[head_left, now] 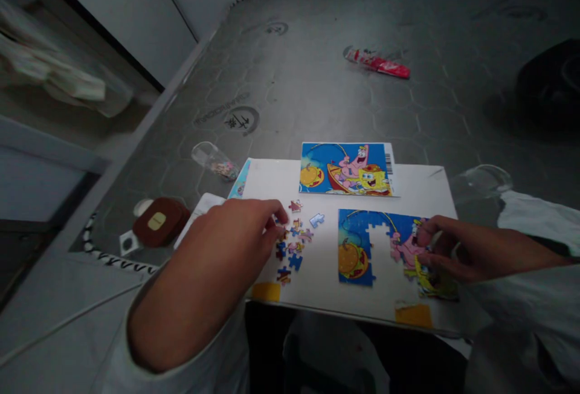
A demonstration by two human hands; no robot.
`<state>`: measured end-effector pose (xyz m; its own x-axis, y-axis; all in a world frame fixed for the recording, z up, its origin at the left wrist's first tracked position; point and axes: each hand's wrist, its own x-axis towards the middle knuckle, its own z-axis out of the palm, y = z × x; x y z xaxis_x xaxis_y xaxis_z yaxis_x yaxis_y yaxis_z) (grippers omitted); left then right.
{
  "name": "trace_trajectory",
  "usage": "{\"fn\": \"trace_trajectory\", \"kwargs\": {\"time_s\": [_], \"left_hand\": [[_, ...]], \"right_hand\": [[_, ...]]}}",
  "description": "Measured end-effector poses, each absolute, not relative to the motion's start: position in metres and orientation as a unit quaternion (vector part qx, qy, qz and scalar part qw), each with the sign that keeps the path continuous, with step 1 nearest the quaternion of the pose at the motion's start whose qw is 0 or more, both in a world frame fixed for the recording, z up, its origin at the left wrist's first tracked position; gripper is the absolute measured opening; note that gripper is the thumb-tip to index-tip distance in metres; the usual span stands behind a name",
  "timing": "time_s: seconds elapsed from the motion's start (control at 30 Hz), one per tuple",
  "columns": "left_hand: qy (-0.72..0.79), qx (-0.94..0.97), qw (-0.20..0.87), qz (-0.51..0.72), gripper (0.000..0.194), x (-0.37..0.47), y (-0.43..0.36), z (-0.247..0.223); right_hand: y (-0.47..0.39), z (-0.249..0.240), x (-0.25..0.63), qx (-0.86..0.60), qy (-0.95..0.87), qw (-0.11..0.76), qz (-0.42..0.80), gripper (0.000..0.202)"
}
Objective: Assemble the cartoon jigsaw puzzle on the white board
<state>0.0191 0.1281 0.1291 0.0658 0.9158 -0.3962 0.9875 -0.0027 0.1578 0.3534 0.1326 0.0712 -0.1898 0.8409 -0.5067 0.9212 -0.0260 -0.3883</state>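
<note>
A partly assembled puzzle [354, 249] lies on a white board [272, 176], with a gap in its middle; a burger shows at its left. My right hand [448, 249] rests over the puzzle's right part, thumb and forefinger apart above the pink and yellow figures. Over the loose pieces [295, 261] at the board's left, my left hand [254, 225] has its fingertips curled together; what they hold, if anything, is hidden. One pale blue piece [317, 220] lies apart from the pile. Behind the puzzle is a reference picture card [347, 169].
A clear cup [215, 161] lies at the board's back left, another clear cup [487, 181] at its right. A brown case [161, 222] sits at the left. Farther back are a red packet [378, 63] and a dark round object [550, 89].
</note>
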Motion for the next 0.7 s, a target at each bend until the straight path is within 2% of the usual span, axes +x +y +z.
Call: {"fn": "trace_trajectory", "kwargs": {"time_s": [0.37, 0.53, 0.7], "left_hand": [[0.625, 0.727, 0.268, -0.101, 0.014, 0.045, 0.143, 0.117], [0.631, 0.723, 0.263, -0.1, 0.004, 0.048, 0.143, 0.115], [0.62, 0.734, 0.27, -0.063, 0.02, 0.054, 0.142, 0.117]], "right_hand": [[0.134, 0.067, 0.358, 0.628, 0.697, 0.061, -0.34, 0.011], [0.146, 0.058, 0.37, 0.601, 0.682, 0.122, -0.399, 0.024], [0.146, 0.069, 0.356, 0.612, 0.698, 0.141, -0.344, 0.016]]}}
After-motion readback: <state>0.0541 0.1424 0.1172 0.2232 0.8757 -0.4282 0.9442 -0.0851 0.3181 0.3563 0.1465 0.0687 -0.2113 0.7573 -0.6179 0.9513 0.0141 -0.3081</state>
